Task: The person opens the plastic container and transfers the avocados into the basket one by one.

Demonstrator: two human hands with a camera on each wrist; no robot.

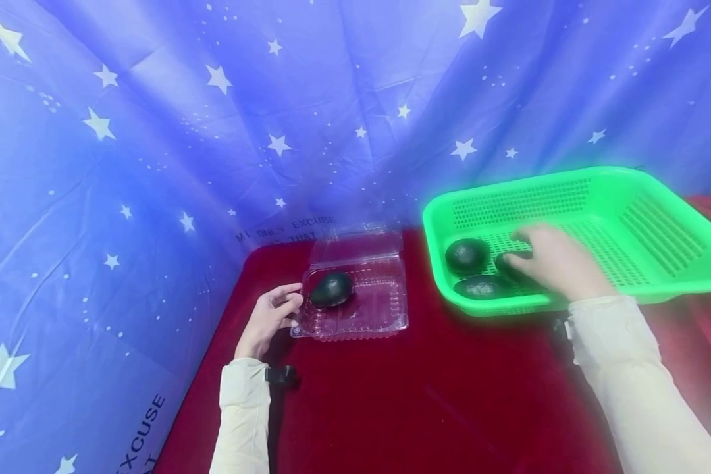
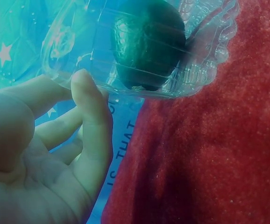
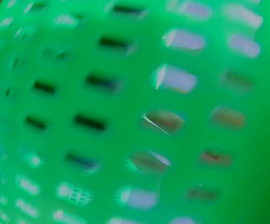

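A dark avocado (image 1: 332, 289) lies in the left part of a lidded clear plastic container (image 1: 379, 322), whose lid is folded back. My left hand (image 1: 270, 315) pinches the container's left rim between thumb and fingers; the left wrist view shows this rim and the avocado close up. Over the green basket's (image 1: 575, 174) left part, my right hand (image 1: 559, 260) has thumb and forefinger apart above a dark avocado, partly hidden by the thumb. Beside it sit another round avocado (image 1: 467, 255) and a longer one (image 1: 481, 287). Only the basket's slotted wall (image 3: 135, 102) fills the right wrist view.
A red cloth (image 1: 391, 408) covers the table under both containers. Behind and to the left hangs a blue star-printed curtain (image 1: 343, 79). The basket's raised front rim (image 1: 509, 306) runs below my right hand.
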